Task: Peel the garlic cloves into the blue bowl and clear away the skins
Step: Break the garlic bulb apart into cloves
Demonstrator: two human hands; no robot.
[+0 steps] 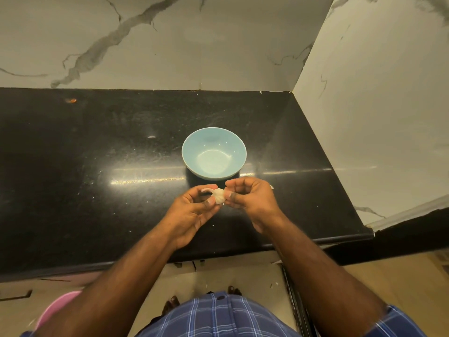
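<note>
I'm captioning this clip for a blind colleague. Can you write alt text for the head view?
Two hands hold a garlic bulb just above a black counter, the left hand and the right hand both pinching it. Just beyond them on the counter stands a blue bowl with no cloves visible inside, against marble walls.

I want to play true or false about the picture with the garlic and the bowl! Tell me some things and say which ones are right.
1. Both hands hold the garlic. True: the left hand and the right hand pinch it together.
2. The blue bowl is full of peeled cloves. False: no cloves show inside it.
3. The bowl stands on a black counter. True.
4. The garlic is held farther from the person than the bowl. False: it is held nearer to the person, in front of the bowl.
</note>
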